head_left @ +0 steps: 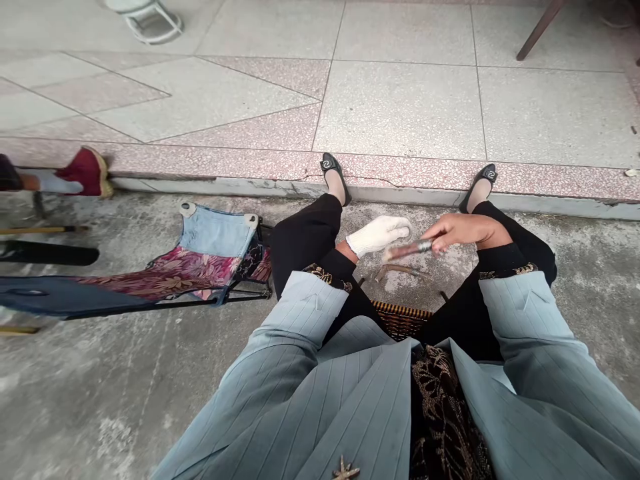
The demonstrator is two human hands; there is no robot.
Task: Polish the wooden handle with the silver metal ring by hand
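My left hand [381, 235] wears a white knitted glove, and its fingers are curled closed. A small greyish edge shows at its fingertips, but I cannot make out what it is. Bare and closed, my right hand [457, 231] grips a short brown stick-like piece [404, 251] with a dark grey band near the fingers. That piece is blurred and points left, just below the gloved hand. On the concrete beneath it lies a light-brown forked stick [400, 269]. Both hands are between my knees, close together but apart.
A folding recliner [210, 257] with floral and denim cloth stands at my left. Beyond it is another person's red shoe [85, 173]. My feet rest on a raised tiled step [400, 113]. A woven seat edge [400, 317] shows beneath me; a white stool [150, 23] stands far left.
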